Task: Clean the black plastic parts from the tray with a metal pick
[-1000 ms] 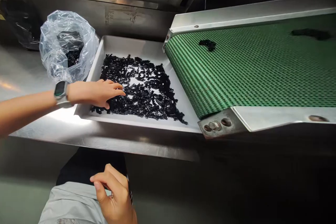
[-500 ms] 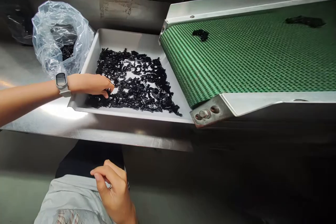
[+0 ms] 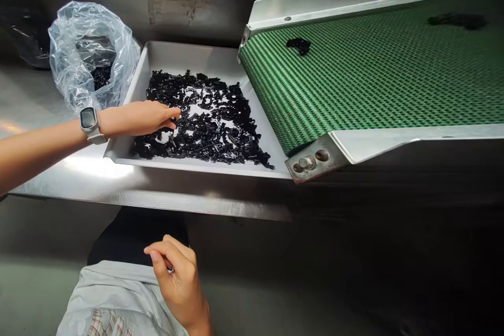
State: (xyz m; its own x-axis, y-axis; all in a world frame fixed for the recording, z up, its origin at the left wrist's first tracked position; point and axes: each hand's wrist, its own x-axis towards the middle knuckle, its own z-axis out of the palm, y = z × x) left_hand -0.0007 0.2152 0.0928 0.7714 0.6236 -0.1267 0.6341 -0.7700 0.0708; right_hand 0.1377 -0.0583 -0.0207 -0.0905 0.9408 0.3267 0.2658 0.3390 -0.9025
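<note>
In the steel tray (image 3: 189, 166) at 11 o'clock on the bench (image 3: 59, 170), most of the black plastic parts (image 3: 214, 134) lie spread and unsorted. Only a few sit in the clear plastic bag (image 3: 79, 37) at 10 o'clock, and two clumps (image 3: 298, 44) ride the green conveyor belt (image 3: 374, 73) at 1 o'clock, so much seems left. The left hand (image 3: 145, 118), with a watch (image 3: 88, 119) on its wrist, reaches in palm-down, its fingers drawn narrow on parts at the pile's left edge. The right hand (image 3: 179, 278) rests at 6 o'clock below the bench, curled closed; whether it holds anything I cannot tell.
</note>
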